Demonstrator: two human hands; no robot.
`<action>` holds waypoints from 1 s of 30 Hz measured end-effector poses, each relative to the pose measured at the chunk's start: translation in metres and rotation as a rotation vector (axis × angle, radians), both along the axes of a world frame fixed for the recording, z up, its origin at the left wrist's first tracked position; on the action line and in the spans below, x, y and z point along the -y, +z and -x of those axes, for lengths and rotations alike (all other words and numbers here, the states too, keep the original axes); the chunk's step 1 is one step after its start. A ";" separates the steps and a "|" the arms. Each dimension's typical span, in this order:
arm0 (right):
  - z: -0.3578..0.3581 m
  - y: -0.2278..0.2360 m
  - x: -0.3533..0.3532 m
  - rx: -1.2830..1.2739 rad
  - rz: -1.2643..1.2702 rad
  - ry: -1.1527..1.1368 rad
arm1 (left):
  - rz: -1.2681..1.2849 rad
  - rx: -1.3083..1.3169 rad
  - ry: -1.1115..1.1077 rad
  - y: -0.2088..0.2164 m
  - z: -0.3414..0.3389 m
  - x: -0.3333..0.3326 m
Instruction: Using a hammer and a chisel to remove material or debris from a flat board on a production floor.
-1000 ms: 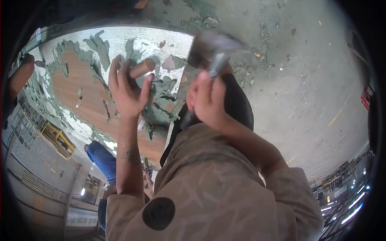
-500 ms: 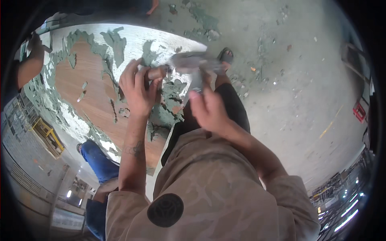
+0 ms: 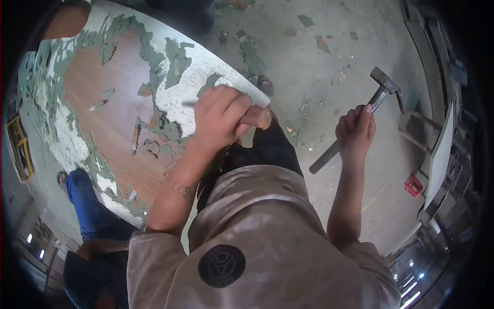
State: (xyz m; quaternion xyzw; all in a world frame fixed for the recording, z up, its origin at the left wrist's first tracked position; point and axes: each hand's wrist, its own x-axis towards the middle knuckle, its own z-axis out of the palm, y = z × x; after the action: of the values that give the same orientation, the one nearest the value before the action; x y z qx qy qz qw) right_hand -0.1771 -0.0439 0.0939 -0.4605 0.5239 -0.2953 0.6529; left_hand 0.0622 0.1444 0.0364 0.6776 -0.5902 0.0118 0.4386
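Grey concrete floor (image 3: 355,56) underlies the scene. On the left, a large flat panel (image 3: 113,77): brown wood-grain middle, ragged grey-green peeling layer around it, rough white outer zones. Beside its lower-left edge, a second person's leg in blue trousers (image 3: 95,206). Claw hammer (image 3: 379,98), dark metal head, silvery neck and dark grip, is out to the right above the floor, well apart from the panel. Right hand (image 3: 356,135) closed around its shaft, head pointing up and away. Left hand (image 3: 220,116) curled tight around a round brown wooden handle (image 3: 261,118) at the panel's right corner; tool tip not clearly seen. Small grey-green flakes (image 3: 305,21) scattered on the floor.
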 end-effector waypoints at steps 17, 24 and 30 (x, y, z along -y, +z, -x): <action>-0.096 -0.016 0.081 -0.039 -0.143 0.796 | 0.064 0.066 0.375 -0.008 -0.070 0.098; -0.120 -0.016 0.081 -0.026 -0.208 0.676 | 0.146 0.088 0.350 0.004 -0.088 0.094; -0.130 -0.014 0.082 -0.007 -0.186 0.723 | 0.175 0.099 0.414 -0.002 -0.097 0.089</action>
State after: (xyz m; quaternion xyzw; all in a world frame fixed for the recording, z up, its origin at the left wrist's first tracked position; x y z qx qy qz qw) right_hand -0.0468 -0.1257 0.0799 -0.5556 0.3543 0.0047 0.7522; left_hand 0.1587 0.0553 0.0344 0.7423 -0.4560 0.1858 0.4545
